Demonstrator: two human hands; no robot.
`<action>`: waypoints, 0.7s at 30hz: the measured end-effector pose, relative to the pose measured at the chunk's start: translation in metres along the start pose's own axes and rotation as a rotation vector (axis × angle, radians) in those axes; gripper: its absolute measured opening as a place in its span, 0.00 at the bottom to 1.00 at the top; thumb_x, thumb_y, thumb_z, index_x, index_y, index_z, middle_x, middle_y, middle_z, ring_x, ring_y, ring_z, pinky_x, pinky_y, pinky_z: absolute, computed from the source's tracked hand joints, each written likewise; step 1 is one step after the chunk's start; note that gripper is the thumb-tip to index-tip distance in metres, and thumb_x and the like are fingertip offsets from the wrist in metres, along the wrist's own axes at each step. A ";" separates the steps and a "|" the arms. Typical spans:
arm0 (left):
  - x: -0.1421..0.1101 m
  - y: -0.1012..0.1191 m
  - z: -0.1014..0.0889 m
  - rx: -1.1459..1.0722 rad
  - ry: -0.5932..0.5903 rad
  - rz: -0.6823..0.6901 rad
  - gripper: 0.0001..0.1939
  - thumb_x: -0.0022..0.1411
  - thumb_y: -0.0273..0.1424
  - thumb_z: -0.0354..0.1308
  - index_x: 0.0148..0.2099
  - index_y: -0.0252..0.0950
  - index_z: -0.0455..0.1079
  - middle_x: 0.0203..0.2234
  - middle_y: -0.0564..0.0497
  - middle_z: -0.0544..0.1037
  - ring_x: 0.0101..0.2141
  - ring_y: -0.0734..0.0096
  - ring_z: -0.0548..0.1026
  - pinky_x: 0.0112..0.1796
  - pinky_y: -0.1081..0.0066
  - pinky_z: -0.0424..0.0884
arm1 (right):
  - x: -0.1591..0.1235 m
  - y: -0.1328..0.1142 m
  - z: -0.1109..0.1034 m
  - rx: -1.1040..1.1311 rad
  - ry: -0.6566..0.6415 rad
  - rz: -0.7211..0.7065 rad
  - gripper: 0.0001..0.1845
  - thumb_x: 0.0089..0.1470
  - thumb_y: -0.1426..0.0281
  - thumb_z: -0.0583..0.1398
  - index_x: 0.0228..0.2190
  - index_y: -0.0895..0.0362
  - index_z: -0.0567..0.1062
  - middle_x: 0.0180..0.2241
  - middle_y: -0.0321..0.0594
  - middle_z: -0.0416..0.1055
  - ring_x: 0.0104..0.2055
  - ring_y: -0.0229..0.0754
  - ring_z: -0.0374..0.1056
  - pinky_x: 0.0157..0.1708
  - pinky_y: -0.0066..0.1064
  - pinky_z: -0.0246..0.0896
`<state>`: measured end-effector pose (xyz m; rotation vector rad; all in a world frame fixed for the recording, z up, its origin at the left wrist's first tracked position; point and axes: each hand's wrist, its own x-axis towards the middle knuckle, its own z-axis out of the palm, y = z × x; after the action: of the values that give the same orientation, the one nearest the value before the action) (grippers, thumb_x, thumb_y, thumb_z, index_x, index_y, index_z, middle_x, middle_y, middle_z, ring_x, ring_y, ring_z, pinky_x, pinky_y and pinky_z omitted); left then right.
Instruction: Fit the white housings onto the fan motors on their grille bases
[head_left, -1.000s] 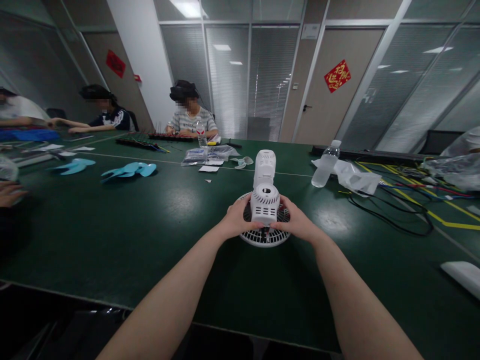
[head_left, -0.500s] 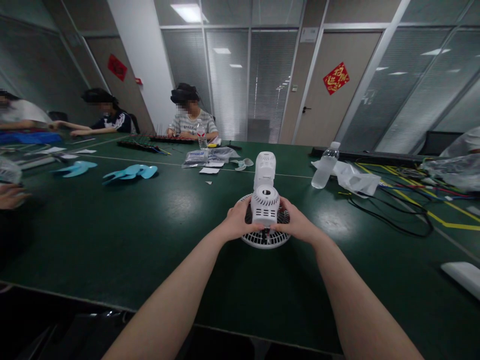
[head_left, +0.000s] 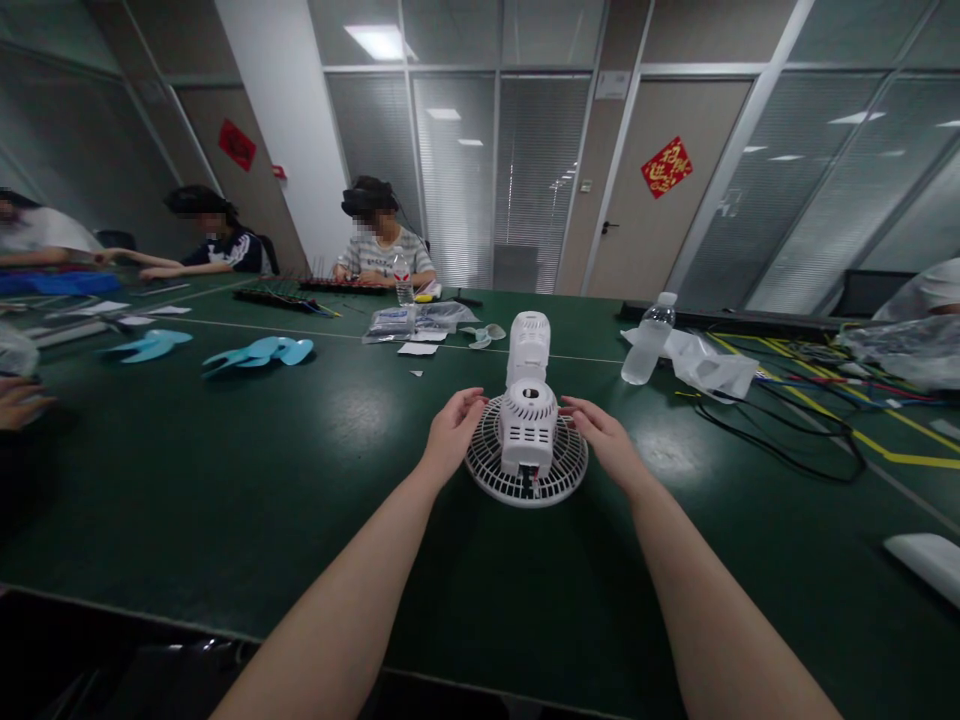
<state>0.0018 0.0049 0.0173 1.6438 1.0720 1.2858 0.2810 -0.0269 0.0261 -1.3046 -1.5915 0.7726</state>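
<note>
"Two hands, and what are they gripping?"

"Nothing I can make out. The left hand (head_left: 454, 430) has its thumb and fingers drawn close together by the left rim of the round white grille (head_left: 487, 482). The right hand (head_left: 606, 440) is half spread, fingers loosely reaching inward at the right rim. Whether either one touches it, I can't tell."

"So where's the white fan body (head_left: 528, 435)?"

"Right between them, over the grille, which lies on the green desk (head_left: 337, 520). Its slotted near end points toward the wearer, and small dark parts show in an opening there."

"Any containers?"

"A cloudy plastic bottle (head_left: 649, 340) stands beyond the right hand, beside a crumpled white bag (head_left: 709, 362); its fill level is unclear. Farther off, left of the fan body, there's a clear bottle (head_left: 403, 278) with a red mark, just behind a clear plastic bag (head_left: 420, 320). Something bluish and grey is inside that bag, too small to name."

"Anything readable?"

"Gold characters cover a red diamond sign (head_left: 667, 167) on the right-hand door, but they're too blurred for me to read surely. The bottle's mark is too small."
</note>
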 end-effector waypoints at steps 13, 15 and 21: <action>-0.033 0.032 0.020 0.346 -0.009 0.039 0.22 0.59 0.25 0.53 0.56 0.42 0.68 0.52 0.46 0.76 0.52 0.56 0.76 0.53 0.54 0.73 | 0.005 0.044 0.004 -0.260 0.263 0.071 0.15 0.55 0.61 0.57 0.40 0.51 0.79 0.42 0.42 0.78 0.45 0.50 0.74 0.52 0.50 0.67; -0.040 0.033 0.029 0.337 -0.045 -0.007 0.30 0.58 0.26 0.57 0.63 0.41 0.61 0.59 0.42 0.71 0.57 0.51 0.72 0.56 0.49 0.70 | 0.006 0.046 0.005 -0.274 0.249 0.067 0.17 0.56 0.61 0.56 0.44 0.52 0.78 0.45 0.43 0.77 0.47 0.51 0.74 0.53 0.50 0.67; -0.052 0.032 0.048 0.376 -0.056 -0.047 0.49 0.53 0.42 0.68 0.70 0.40 0.48 0.64 0.35 0.63 0.64 0.36 0.62 0.61 0.38 0.60 | 0.008 0.050 0.009 -0.298 0.181 0.056 0.22 0.57 0.60 0.56 0.52 0.51 0.75 0.52 0.43 0.76 0.51 0.51 0.73 0.57 0.52 0.64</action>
<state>0.0468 -0.0588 0.0211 1.9028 1.3714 1.0442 0.2925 -0.0064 -0.0193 -1.5903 -1.5693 0.4465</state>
